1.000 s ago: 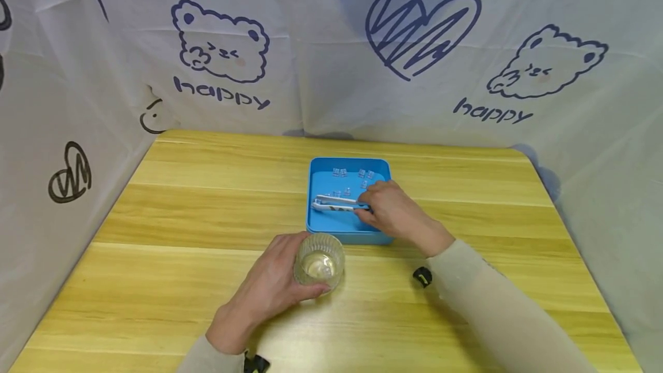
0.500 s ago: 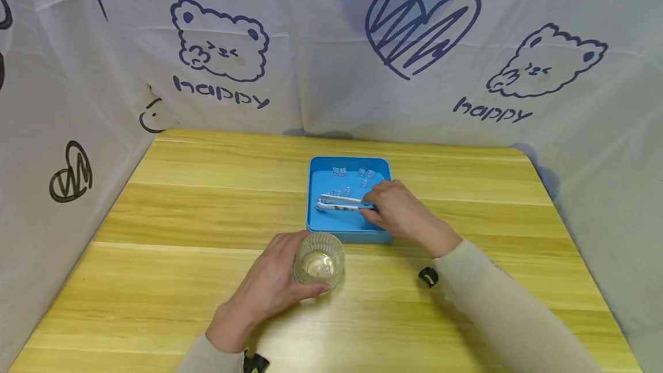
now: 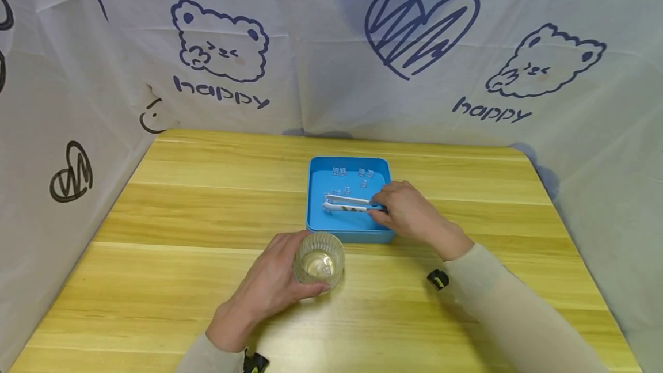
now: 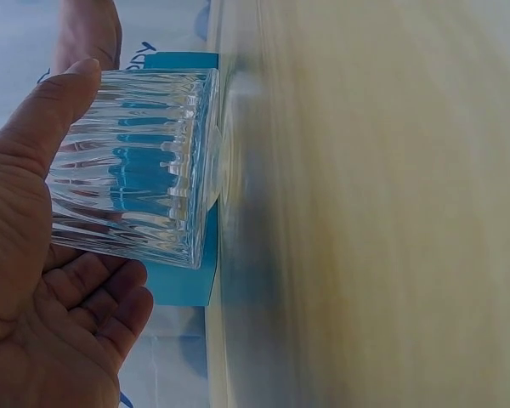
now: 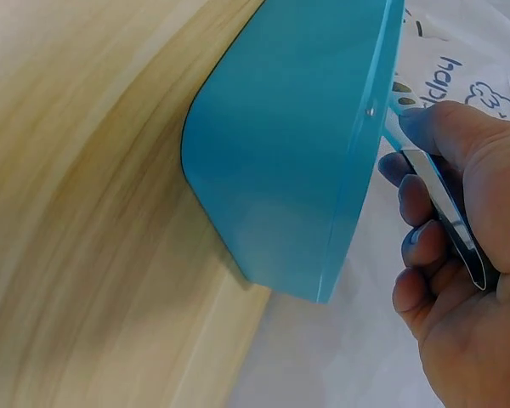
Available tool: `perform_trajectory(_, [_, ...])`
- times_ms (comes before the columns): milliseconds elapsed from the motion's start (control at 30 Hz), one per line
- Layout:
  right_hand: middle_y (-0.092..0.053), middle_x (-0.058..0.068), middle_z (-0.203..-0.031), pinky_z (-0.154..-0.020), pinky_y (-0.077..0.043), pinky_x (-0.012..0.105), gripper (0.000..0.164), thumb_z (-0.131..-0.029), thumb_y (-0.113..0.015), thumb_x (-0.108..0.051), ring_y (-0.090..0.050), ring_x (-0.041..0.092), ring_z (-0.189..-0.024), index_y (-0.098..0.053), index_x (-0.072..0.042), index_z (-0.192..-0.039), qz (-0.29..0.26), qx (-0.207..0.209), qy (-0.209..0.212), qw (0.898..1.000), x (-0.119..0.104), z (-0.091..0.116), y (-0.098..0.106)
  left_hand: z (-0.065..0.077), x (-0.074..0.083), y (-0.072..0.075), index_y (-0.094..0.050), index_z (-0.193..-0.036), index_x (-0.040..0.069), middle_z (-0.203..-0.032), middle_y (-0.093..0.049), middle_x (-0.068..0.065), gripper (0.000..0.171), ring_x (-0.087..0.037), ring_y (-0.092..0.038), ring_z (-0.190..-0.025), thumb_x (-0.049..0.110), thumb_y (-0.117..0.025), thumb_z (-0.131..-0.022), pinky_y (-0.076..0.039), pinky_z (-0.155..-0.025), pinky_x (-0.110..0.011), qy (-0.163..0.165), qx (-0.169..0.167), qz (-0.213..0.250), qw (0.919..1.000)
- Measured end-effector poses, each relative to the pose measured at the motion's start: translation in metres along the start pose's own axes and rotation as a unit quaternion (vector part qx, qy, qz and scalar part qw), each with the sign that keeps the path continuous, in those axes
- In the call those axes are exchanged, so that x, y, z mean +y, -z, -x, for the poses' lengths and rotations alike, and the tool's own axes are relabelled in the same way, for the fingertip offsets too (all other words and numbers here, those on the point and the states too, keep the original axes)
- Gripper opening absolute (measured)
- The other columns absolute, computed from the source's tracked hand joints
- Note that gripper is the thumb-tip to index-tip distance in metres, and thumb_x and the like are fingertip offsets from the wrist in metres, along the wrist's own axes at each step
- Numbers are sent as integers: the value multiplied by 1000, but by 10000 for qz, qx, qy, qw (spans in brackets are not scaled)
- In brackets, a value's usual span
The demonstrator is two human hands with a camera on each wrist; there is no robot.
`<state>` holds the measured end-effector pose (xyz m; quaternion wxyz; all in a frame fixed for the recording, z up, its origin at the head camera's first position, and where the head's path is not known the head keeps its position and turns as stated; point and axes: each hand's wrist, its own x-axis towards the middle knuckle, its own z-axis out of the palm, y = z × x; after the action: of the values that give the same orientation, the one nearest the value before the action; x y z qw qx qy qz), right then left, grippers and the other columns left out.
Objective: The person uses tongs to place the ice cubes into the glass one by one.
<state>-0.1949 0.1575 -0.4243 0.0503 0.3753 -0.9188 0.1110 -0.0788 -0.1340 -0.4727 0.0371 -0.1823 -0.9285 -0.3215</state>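
Note:
My left hand point(image 3: 271, 281) holds a clear ribbed glass point(image 3: 319, 255) upright in front of a blue tray point(image 3: 357, 237). In the left wrist view, the thumb and fingers lie on opposite sides of the glass point(image 4: 136, 170). A small clear piece seems to lie at its bottom. My right hand point(image 3: 411, 209) grips slim tongs point(image 3: 352, 208) that reach leftward over the tray, arms slightly apart. Their tips are among small clear cubes point(image 3: 364, 183); whether they pinch one is too small to tell. In the right wrist view, the tray wall point(image 5: 280, 144) hides the tips.
Several clear cubes lie spread over the tray floor, towards the back and middle. The wooden table point(image 3: 197, 206) runs back to a white cloth point(image 3: 331, 73) with drawn bears and hearts. Cloth also hangs along both sides.
My right hand and the tongs have shifted a little to the right across the tray. My left hand and the glass have stayed in place.

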Motion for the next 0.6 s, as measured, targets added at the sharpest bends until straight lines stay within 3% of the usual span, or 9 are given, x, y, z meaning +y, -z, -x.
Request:
perform_trajectory(367, [-77, 12, -97, -101, -54, 56, 26, -98, -75, -23, -69, 30, -93, -78, 1, -107, -87, 96, -111, 9999, 3, 17, 16, 0, 0, 0, -55, -148, 12, -137, -65, -7, 99, -25, -58, -130, 49, -99, -68, -54, -108, -47, -24, 23, 19, 10000])
perform_trajectory(600, [-74, 10, -90, -97, -55, 56, 23, -97, -77, -20, -68, 28, -88, -78, 1, -105, -124, 311, -12, 9994, 4, 28, 24, 0, 0, 1, -55, -148, 12, -139, -64, -7, 99, -25, -57, -131, 51, -98, -68, -53, -109, -47, 75, -59, 82, 9999])
